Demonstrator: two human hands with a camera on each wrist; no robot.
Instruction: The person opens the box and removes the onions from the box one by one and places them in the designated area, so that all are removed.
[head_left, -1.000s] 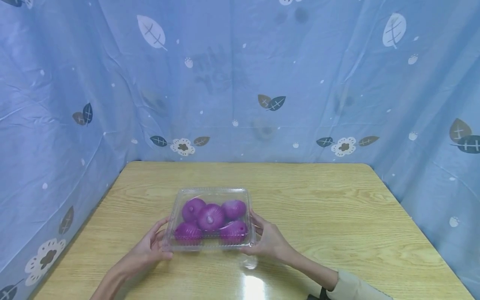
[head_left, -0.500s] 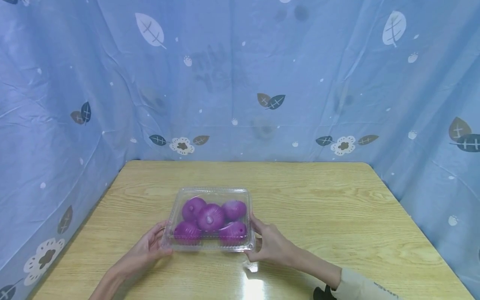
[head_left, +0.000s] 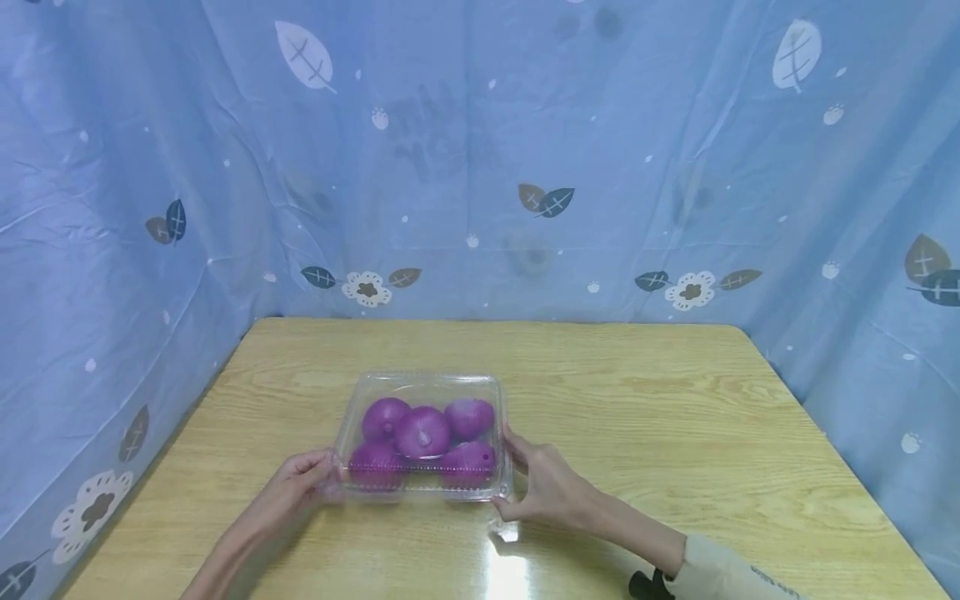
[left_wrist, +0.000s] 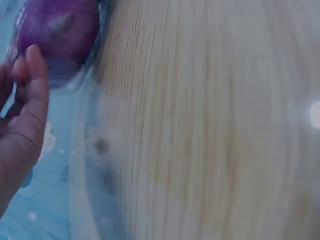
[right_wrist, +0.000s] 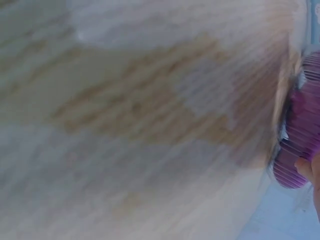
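A clear plastic clamshell box (head_left: 424, 485) holds several purple onions (head_left: 423, 432) under its see-through lid. It sits left of the table's middle. At its front left corner, my left hand (head_left: 302, 478) pinches the plastic edge; that corner is blurred. My right hand (head_left: 553, 490) grips the front right corner, thumb in front and fingers along the side. In the left wrist view, the left hand (left_wrist: 25, 122) appears beside an onion (left_wrist: 62, 30) behind the plastic. The right wrist view catches only the right thumb (right_wrist: 311, 170) against the box, near onions (right_wrist: 302, 117).
The box lies on a wood-grain table (head_left: 645, 400). A blue curtain (head_left: 465, 150) with leaf and flower prints hangs behind it and on both sides. Light glares off the table's front (head_left: 507, 575). A black object (head_left: 647, 586) shows at the right cuff.
My left hand has drawn in its fingers and thumb onto the box's front left corner. The right hand has slid slightly right along its corner. The box has barely moved.
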